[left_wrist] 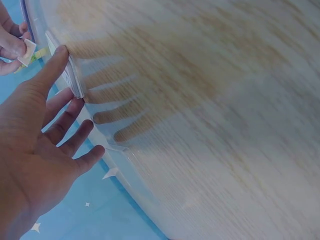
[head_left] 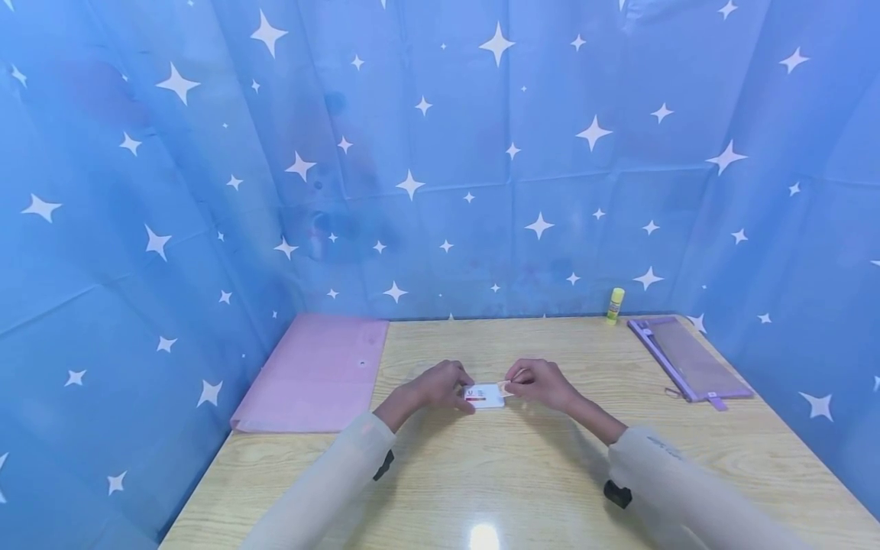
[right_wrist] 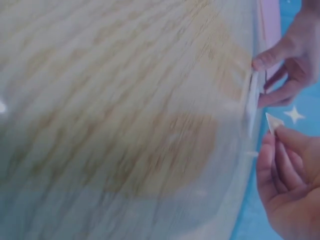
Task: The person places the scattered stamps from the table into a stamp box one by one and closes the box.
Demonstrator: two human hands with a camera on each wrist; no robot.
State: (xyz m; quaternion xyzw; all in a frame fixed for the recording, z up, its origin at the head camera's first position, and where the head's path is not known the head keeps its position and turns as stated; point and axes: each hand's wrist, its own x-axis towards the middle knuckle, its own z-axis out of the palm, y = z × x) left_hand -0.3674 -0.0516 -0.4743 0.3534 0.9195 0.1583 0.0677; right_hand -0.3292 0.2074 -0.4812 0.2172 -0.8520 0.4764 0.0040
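Note:
Near the middle of the table lies a flat white printed card (head_left: 485, 396) with a red and orange stripe. My left hand (head_left: 441, 385) holds its left end; in the left wrist view the thumb and index finger pinch the card's edge (left_wrist: 75, 79), and the other fingers are spread. My right hand (head_left: 545, 383) pinches a small pale piece of card (head_left: 505, 388) right at the white card's right end. In the right wrist view this piece (right_wrist: 273, 123) sticks out, corner up, from between thumb and fingers. Its far part is hidden by them.
A pink folder (head_left: 323, 374) lies at the table's left. At the back right stands a yellow glue stick (head_left: 615, 305), with a purple-edged zip pouch (head_left: 694, 359) beside it. A blue curtain with white stars (head_left: 454, 153) hangs behind the wooden table (head_left: 440, 481).

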